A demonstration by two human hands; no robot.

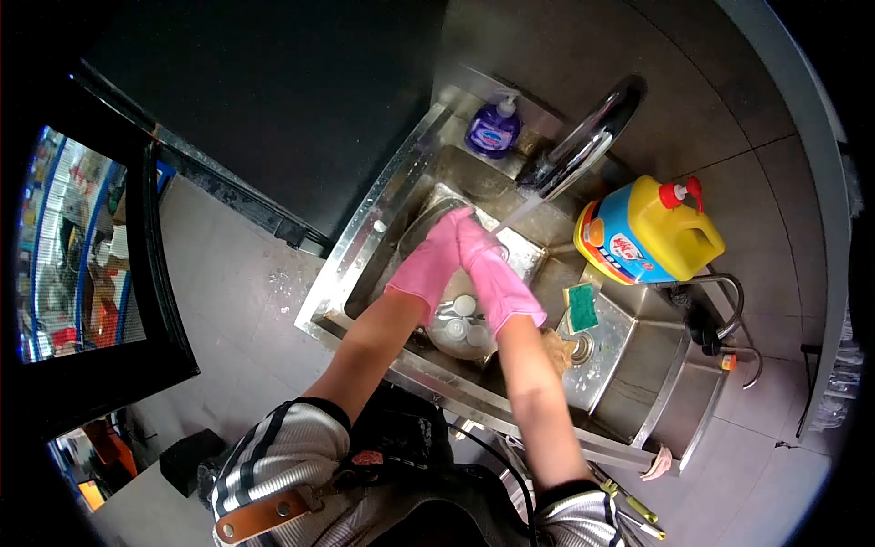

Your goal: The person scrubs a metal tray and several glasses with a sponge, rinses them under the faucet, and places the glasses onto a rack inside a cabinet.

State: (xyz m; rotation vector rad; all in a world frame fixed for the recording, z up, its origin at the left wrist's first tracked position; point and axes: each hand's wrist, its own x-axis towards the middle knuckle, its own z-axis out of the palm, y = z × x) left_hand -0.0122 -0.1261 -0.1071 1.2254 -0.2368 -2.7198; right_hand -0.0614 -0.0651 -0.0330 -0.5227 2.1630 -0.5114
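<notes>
Both my hands wear pink rubber gloves and meet over the left basin of a steel sink (428,374), beside the stream from the tap (583,146). My left hand (447,242) has its fingers closed against the other glove. Pressed close beside it, my right hand (476,244) is closed too. Whatever is between them is hidden. A dark-rimmed round vessel (412,239) shows partly behind my left glove. Below the wrists, a round bowl (444,343) holds several small white cups or lids (464,305) and what looks like cutlery.
A green-and-yellow sponge (581,308) and a brown cloth (557,349) lie in the right part of the sink. A purple soap bottle (493,129) and a big yellow detergent jug (652,232) stand along the back. A pink cloth (658,463) hangs at the front right corner.
</notes>
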